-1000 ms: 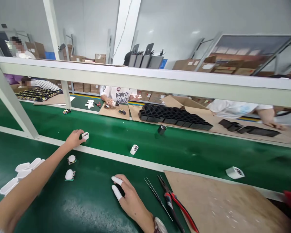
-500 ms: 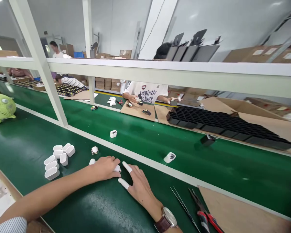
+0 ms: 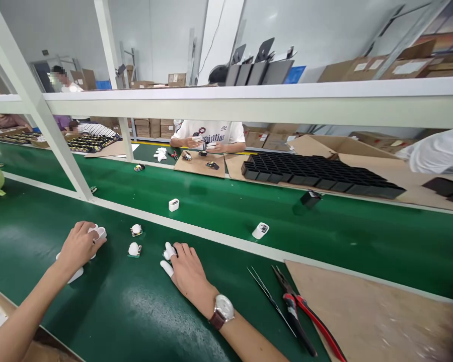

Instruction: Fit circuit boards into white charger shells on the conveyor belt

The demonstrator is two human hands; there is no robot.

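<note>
My left hand, at the left, is closed on a white oval plastic housing with its fingers bent over the rim. Other white housings lie under and around that hand, mostly hidden by it. My right hand wears white finger cots on thumb and index finger. Between those two fingertips is a small circuit board with a white dome, partly covered by the index finger. Two similar domed boards, one farther back and one nearer, lie on the green bench between my hands.
Tweezers and red-handled pliers lie right, beside a brown board. Beyond the white divider, two white housings and a black box rest on the green belt. A co-worker sits opposite, behind black trays.
My left hand has moved left from the domed board to the white housings and grasped one. My right hand has come to the domed board. The view has shifted right.
</note>
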